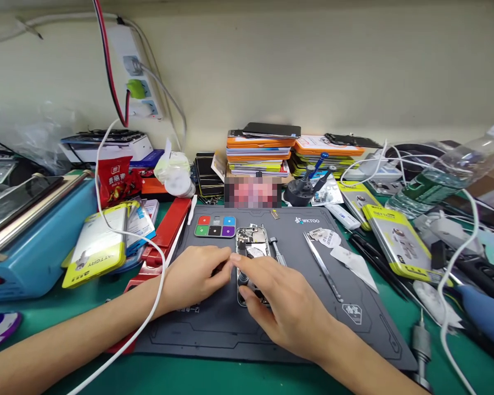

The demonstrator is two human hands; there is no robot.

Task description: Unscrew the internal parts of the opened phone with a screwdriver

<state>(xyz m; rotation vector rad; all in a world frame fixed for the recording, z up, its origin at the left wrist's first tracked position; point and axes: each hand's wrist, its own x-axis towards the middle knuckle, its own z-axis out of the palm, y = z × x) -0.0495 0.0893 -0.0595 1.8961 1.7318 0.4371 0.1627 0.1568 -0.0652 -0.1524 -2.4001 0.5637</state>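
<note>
An opened smartphone [252, 237], its inner parts bare, lies on the dark grey work mat [214, 334]. My right hand [286, 296] reaches over it, thumb and fingers closed round a small screwdriver [242, 278] seen nearly end-on. My left hand [200, 274] rests at the phone's left edge with its fingers curled together; whatever is between their tips is hidden. Beside the phone, on the right, lies another screwdriver [277, 252]. A color-blocked screw tray [215, 226] sits just beyond my left hand. Farther right are metal tweezers [323, 267] and white stickers [327, 237].
A blue machine [45, 247] and yellow battery packs [101, 241] stand left. A white cable [158, 296] crosses above my left forearm. Stacked boxes [259, 151] and a screwdriver holder [299, 192] line the back. A water bottle [432, 184] leans at right.
</note>
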